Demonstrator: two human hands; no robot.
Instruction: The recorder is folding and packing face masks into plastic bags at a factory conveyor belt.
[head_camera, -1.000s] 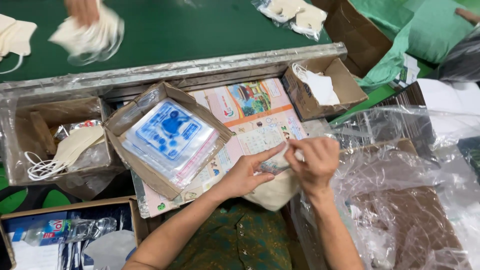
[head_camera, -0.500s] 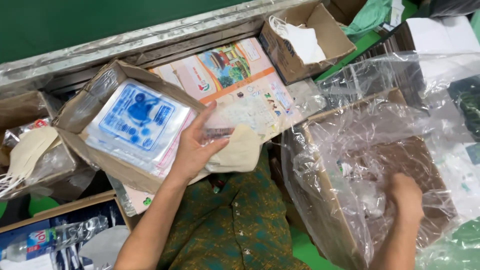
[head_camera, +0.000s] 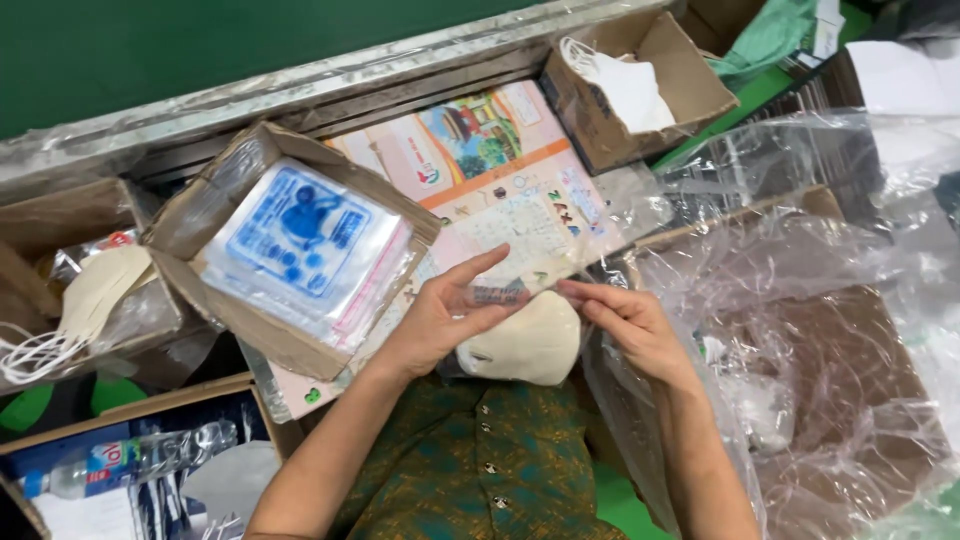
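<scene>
- A clear pouch (head_camera: 505, 293) is held between the two hands above the calendar sheet (head_camera: 500, 190), just over the lap.
- The left hand (head_camera: 440, 318) is closed on the pouch's left end, thumb on top and fingers beneath.
- The right hand (head_camera: 625, 325) is pinched on the pouch's right end with fingertips (head_camera: 572, 291); the palm is turned up.
- A cream mask (head_camera: 525, 345) is seen just below the pouch, touching the left hand's heel; whether it is already partly inside the pouch cannot be told.
- A box (head_camera: 215, 215) with a stack of printed pouches (head_camera: 305, 240) lies just left of the hands; a second box (head_camera: 690, 85) with a white mask (head_camera: 630, 88) stands beyond, at the top right.
- A large box lined with clear film (head_camera: 800, 300) sits at the right, near the right hand.
- Judged from the grip, the step in hand is the opening or stretching of the pouch mouth.
- It is best done with the two edges kept pinched near the corners, so that the film is pulled taut and not creased.
- The pouch should be kept level over the mask, so that the mouth stays in reach.
</scene>
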